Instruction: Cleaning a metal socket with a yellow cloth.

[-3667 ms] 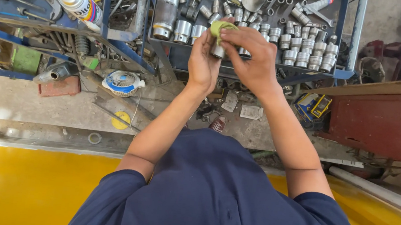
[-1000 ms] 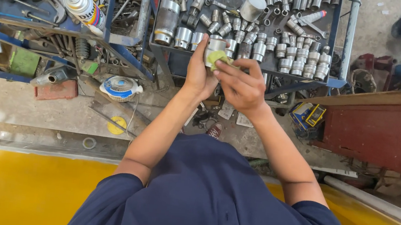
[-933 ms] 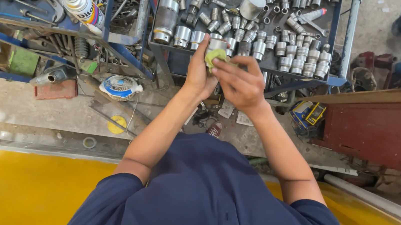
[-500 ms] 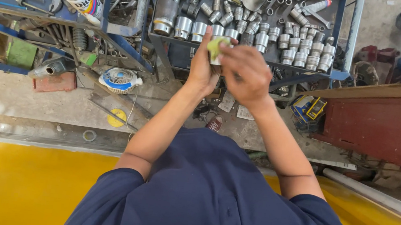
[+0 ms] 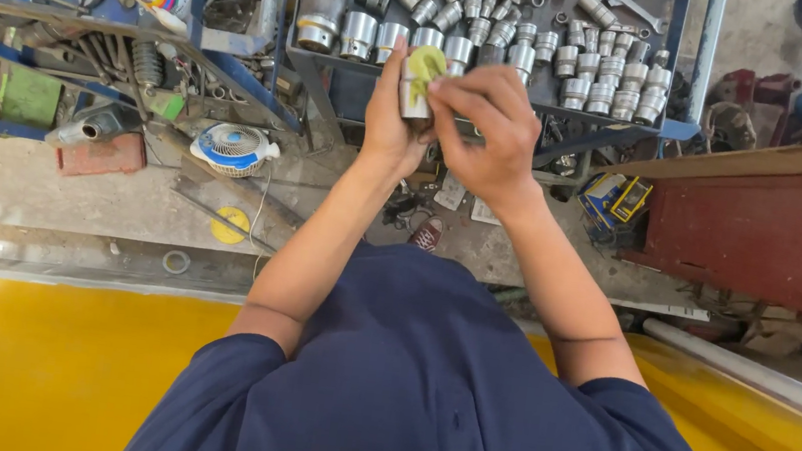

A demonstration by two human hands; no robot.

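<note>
Head view: a steel socket [image 5: 414, 91], long axis upright, sits gripped in the left hand [image 5: 392, 114] above the blue tray [image 5: 679, 126] of sockets; the right hand [image 5: 487, 130], just beside it, presses a yellow-green cloth [image 5: 428, 61] onto its top

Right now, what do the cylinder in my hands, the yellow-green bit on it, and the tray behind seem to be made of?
The cylinder held by the left hand looks like bright plated steel: silvery and glossy like the sockets behind it. The yellow-green piece under the right hand looks soft and matte, possibly cloth or tape; I cannot tell which. The tray looks like blue-painted sheet metal with thin rigid edges.
</note>
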